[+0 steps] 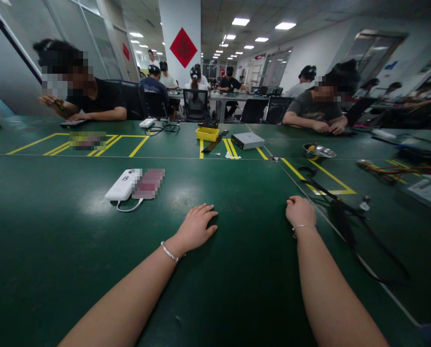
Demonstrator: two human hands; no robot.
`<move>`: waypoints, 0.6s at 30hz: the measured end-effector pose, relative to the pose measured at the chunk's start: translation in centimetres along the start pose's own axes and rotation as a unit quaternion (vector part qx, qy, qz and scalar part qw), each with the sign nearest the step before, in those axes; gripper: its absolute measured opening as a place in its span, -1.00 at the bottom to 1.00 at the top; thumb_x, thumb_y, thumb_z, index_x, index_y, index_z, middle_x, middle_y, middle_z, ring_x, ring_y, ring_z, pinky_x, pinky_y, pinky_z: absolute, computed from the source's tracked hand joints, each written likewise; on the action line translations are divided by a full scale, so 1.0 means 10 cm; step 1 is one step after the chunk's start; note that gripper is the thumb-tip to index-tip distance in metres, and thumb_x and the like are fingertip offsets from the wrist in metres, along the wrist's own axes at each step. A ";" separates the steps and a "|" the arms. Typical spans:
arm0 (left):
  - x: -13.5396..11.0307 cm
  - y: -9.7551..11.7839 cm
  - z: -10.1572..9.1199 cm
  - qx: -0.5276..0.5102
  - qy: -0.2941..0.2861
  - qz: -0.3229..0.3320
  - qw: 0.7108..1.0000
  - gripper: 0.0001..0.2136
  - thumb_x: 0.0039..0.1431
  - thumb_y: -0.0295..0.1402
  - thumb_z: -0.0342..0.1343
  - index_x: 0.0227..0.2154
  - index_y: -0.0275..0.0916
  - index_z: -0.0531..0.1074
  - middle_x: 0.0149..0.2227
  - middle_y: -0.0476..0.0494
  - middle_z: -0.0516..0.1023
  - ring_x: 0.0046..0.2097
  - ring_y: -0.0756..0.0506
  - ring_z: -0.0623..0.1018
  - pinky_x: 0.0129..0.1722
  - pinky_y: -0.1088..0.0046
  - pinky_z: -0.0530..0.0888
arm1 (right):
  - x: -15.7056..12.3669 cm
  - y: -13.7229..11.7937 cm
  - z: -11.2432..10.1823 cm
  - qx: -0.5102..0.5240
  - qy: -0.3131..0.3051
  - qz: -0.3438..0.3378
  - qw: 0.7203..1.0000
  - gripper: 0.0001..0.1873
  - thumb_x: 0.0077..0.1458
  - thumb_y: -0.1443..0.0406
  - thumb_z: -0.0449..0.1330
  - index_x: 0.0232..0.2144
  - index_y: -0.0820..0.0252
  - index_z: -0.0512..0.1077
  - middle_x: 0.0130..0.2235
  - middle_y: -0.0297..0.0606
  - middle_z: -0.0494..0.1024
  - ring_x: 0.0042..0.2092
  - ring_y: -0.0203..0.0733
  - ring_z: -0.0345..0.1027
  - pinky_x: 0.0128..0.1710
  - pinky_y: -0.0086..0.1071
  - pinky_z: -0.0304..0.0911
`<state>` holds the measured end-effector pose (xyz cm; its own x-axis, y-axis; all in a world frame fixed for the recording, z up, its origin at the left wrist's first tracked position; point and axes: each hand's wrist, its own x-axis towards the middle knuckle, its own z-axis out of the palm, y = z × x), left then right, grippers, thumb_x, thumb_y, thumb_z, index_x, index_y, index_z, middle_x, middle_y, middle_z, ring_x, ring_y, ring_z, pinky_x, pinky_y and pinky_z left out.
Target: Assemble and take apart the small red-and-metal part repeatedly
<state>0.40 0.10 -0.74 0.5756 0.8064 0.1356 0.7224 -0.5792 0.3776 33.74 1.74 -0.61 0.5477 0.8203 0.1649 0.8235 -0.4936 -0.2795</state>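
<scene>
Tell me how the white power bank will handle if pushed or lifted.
The power bank looks stiff, with its smooth, boxy shell. Lying flat, it would probably slide rather than tip. The cable curving from it may trail along.

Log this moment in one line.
left hand: spread open; right hand: loosely curled; white power bank: on green table, cable attached

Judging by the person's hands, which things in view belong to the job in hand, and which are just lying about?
Likely in the job, being nearest the hands:
white device marked 15 and blurred slab beside it, nearest the open left hand
black strap, near the curled right hand

Likely just lying about:
yellow bin
silver box
metal dish
</scene>
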 end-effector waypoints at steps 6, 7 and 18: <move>0.00 -0.02 0.01 -0.010 0.001 0.001 1.000 -0.61 0.06 -0.21 -0.08 -0.02 -0.14 0.20 0.12 -0.12 0.13 0.16 -0.17 0.05 0.09 0.17 0.02 | 0.01 0.01 0.00 0.076 0.007 0.059 0.995 -0.65 0.01 0.21 -0.11 -0.20 0.20 0.33 -0.27 -0.11 0.43 -0.21 -0.07 0.27 -0.27 -0.26 0.14; 0.00 -0.02 0.01 -0.012 0.001 0.001 1.000 -0.61 0.06 -0.21 -0.08 -0.02 -0.14 0.20 0.12 -0.11 0.13 0.16 -0.17 0.05 0.09 0.17 0.02 | 0.02 0.02 0.00 0.091 0.013 0.068 0.993 -0.65 0.01 0.22 -0.11 -0.20 0.20 0.32 -0.28 -0.12 0.43 -0.21 -0.07 0.28 -0.28 -0.27 0.13; 0.02 0.08 -0.05 -0.121 0.051 -0.046 0.990 -0.66 0.07 -0.24 -0.09 -0.08 -0.19 0.24 -0.04 -0.15 0.33 0.00 -0.13 0.30 0.00 0.26 0.19 | -0.48 -0.69 -0.13 0.182 0.022 -0.250 0.951 -0.76 0.02 0.26 -0.06 -0.29 0.22 0.32 -0.26 -0.18 0.40 -0.22 -0.16 0.25 -0.23 -0.29 0.16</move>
<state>0.92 -0.16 0.10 0.4611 0.8693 0.1783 0.6495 -0.4675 0.5996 25.61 0.85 1.75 0.1127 0.9093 0.4005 0.8809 0.0950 -0.4637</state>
